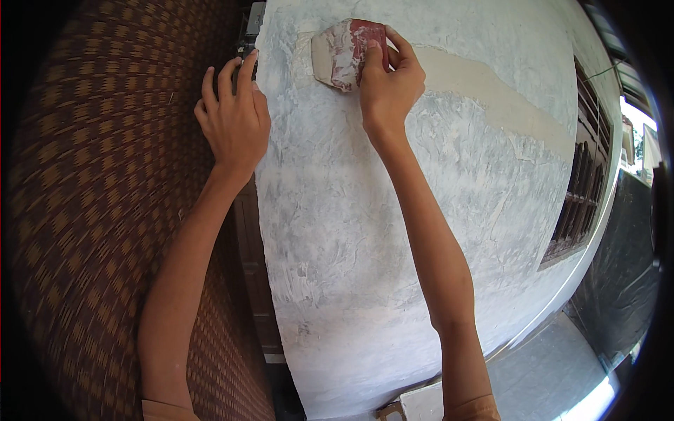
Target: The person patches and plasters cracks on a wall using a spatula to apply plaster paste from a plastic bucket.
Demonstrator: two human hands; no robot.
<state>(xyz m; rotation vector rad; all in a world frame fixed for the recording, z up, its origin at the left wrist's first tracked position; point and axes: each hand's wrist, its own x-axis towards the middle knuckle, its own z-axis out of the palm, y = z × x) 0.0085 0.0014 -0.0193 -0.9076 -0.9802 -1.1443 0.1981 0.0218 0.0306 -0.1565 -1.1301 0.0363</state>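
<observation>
My right hand (394, 88) grips a red putty spreader (352, 56) smeared with whitish filler, its thumb lying on the near face. The spreader is held up against the upper part of the grey-white wall (365, 231). From there a band of smooth beige filler (470, 88) runs across the wall to the right. At the wall's left edge is my left hand (234, 123), with fingers stretched upward and apart and nothing seen in it. Its fingertips are beside the wall's corner; whether they touch it I cannot tell.
A brown woven panel (105, 175) rises close along the left side. On the right the wall holds a dark wooden window (579, 175). A black sheet (621, 266) hangs beyond it, above a grey floor (547, 368). A pale box (421, 403) stands at the wall's foot.
</observation>
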